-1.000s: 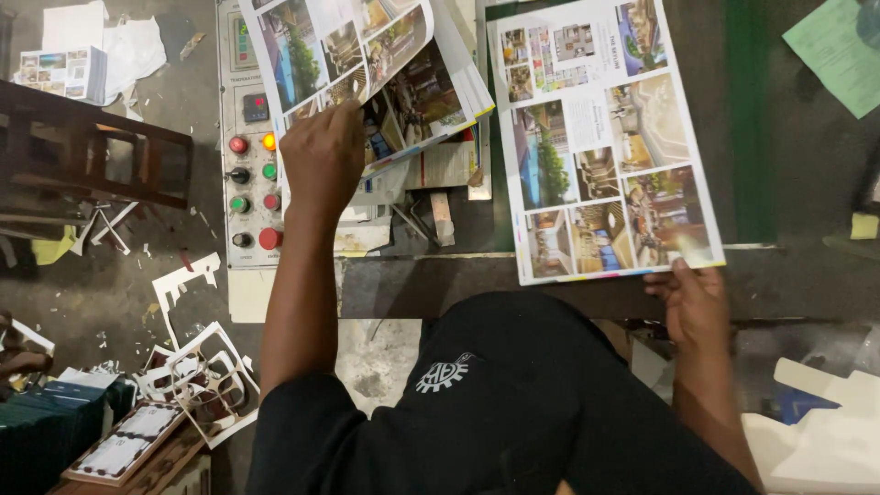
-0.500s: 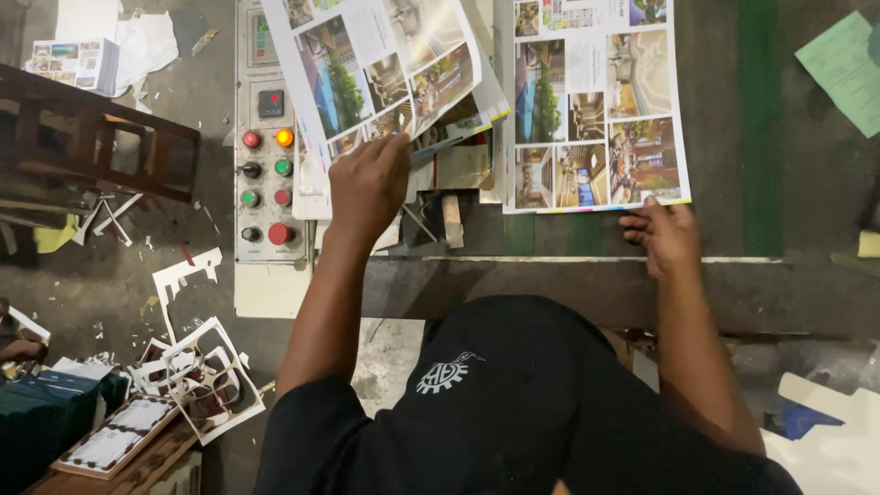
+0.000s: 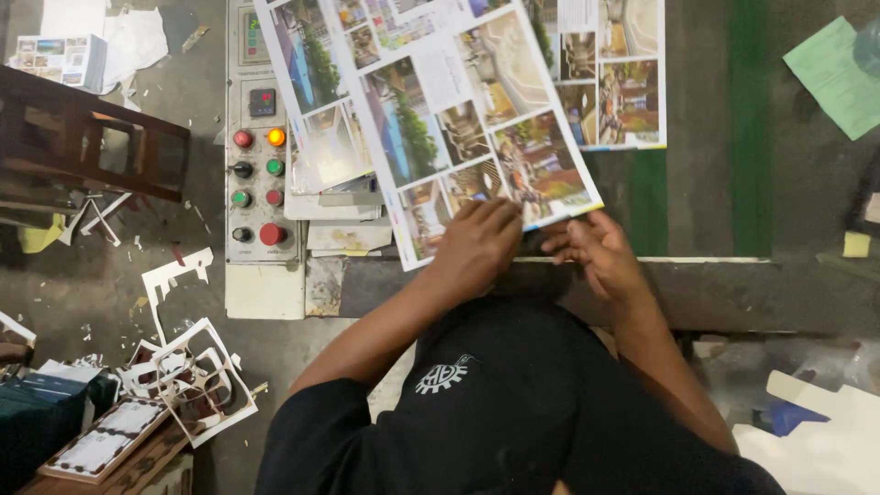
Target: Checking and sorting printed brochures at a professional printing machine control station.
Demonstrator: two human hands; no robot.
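The largest item in view is the grey machine table [image 3: 706,183], which fills the frame from 12 to 3 o'clock and carries a green stripe [image 3: 750,128] running top to bottom at 2 o'clock.

Next in size is the printed sheet [image 3: 440,119], a large glossy page of colour photographs. It lies tilted across the table from 11 o'clock down to the centre, with its lower edge at the table's front lip. A second printed sheet [image 3: 610,82] lies flat beneath it at 1 o'clock.

The control panel [image 3: 257,156] stands at 10 o'clock, just beside the tilted sheet. It shows red, green, orange and black push buttons in 2 columns.

A dark wooden stool [image 3: 92,137] stands at 9 o'clock. White card offcuts [image 3: 188,367] lie scattered on the floor at 8 o'clock. A light green paper [image 3: 834,78] lies at 2 o'clock, well apart from the sheets.

Your left hand [image 3: 477,247] rests palm down on the lower edge of the tilted sheet, with the fingers curled over the paper; you cannot tell whether they pinch the edge. Your right hand [image 3: 596,252] is just beside it at the sheet's lower right corner, with the fingers bent and the fingertips touching the paper's edge. The hands are near each other, not touching.
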